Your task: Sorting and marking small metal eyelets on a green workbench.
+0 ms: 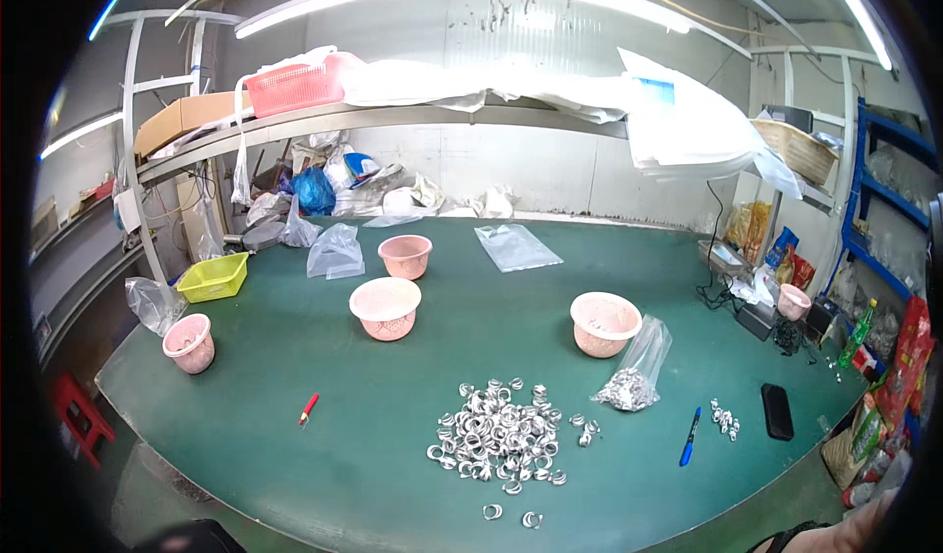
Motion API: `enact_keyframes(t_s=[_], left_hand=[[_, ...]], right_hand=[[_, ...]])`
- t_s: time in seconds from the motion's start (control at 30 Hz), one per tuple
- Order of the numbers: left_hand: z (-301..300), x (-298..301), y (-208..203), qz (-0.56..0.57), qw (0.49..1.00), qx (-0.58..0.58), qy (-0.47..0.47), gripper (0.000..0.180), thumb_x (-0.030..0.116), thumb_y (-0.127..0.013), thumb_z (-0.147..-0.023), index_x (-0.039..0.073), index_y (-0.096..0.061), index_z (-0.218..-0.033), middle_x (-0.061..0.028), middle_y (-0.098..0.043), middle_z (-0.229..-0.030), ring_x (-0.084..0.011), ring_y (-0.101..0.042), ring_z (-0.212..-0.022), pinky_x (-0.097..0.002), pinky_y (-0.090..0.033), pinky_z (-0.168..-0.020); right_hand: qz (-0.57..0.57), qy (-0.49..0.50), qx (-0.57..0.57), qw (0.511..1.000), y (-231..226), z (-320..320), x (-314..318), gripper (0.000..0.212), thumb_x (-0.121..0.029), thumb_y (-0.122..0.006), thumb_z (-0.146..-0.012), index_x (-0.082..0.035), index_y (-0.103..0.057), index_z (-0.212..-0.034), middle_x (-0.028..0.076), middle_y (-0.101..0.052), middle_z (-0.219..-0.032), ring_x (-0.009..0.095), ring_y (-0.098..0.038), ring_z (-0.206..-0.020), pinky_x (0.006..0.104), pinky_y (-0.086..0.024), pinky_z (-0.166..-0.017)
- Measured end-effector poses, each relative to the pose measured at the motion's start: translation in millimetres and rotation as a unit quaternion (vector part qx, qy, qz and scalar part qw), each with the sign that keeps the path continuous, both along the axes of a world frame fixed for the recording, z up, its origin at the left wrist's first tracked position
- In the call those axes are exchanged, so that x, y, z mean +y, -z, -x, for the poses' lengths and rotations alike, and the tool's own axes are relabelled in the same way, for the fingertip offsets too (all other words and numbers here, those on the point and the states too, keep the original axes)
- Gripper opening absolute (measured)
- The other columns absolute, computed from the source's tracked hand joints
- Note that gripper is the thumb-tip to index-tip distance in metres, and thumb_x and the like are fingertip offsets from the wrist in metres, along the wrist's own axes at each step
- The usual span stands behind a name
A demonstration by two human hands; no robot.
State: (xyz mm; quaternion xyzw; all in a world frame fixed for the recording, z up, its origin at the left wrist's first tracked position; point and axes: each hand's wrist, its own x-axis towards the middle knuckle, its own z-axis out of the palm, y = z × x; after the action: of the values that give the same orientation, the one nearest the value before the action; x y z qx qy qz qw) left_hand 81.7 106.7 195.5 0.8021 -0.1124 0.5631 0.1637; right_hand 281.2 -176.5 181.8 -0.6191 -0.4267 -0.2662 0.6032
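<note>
A heap of small silver metal rings (501, 430) lies near the front middle of the green table, with two loose rings (493, 512) closer to the edge. Beside the heap, a clear plastic bag (638, 366) holds more small metal pieces. A blue pen (691, 437), a small cluster of metal pieces (725, 419) and a black phone (777, 412) lie to the right. On the left is a small red-handled tool (309, 409). Neither of my hands shows; only a bit of bare arm (859, 533) with a dark band enters at the lower right corner.
Pink bowls (385, 309) stand about the table, one (606, 325) near the bag. A yellow basket (213, 277) and plastic bags sit at the far left. Overhead, a shelf (393, 121) crosses the back. Cables and a dark box (754, 321) crowd the right edge.
</note>
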Motion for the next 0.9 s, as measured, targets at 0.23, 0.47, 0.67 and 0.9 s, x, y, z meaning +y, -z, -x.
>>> enact_keyframes(t_s=[0.23,0.47,0.67,0.9], left_hand=[[10,-4,-6,-0.003,1.0,-0.016,0.006,0.064,0.044,-0.036,-0.079,-0.001,-0.032,-0.125,-0.0125,-0.04,-0.125,-0.0219,-0.038,-0.115,-0.0386,-0.029,-0.097],[23,-1,-22,-0.028,0.998,-0.054,0.009,0.064,0.043,-0.037,-0.078,-0.002,-0.033,-0.123,-0.0127,-0.04,-0.125,-0.0223,-0.038,-0.115,-0.039,-0.028,-0.098],[22,-5,-16,0.004,0.999,-0.02,0.027,0.063,0.041,-0.038,-0.077,-0.002,-0.034,-0.123,-0.0128,-0.04,-0.124,-0.0227,-0.037,-0.116,-0.0393,-0.027,-0.099],[4,-2,-10,0.041,0.997,0.007,0.06,0.063,0.04,-0.04,-0.075,-0.003,-0.035,-0.121,-0.0131,-0.04,-0.124,-0.0231,-0.037,-0.116,-0.0398,-0.026,-0.1]], right_hand=[[-0.017,-0.013,-0.016,1.0,-4,11,-3,0.018,-0.012,-0.042,-0.08,-0.015,-0.031,-0.095,0.003,-0.028,-0.099,0.013,-0.029,-0.089,0.0258,-0.033,-0.079],[-0.014,-0.022,-0.04,0.999,-16,8,-13,0.021,-0.016,-0.042,-0.081,-0.016,-0.032,-0.1,0.003,-0.028,-0.104,0.015,-0.028,-0.095,0.0275,-0.032,-0.082],[-0.015,-0.048,-0.036,0.998,-15,16,-13,0.024,-0.019,-0.042,-0.082,-0.016,-0.033,-0.104,0.004,-0.028,-0.109,0.015,-0.027,-0.1,0.029,-0.032,-0.085],[-0.023,-0.071,-0.033,0.997,-12,2,0,0.028,-0.022,-0.042,-0.083,-0.017,-0.033,-0.109,0.005,-0.028,-0.114,0.016,-0.025,-0.105,0.0307,-0.031,-0.088]])
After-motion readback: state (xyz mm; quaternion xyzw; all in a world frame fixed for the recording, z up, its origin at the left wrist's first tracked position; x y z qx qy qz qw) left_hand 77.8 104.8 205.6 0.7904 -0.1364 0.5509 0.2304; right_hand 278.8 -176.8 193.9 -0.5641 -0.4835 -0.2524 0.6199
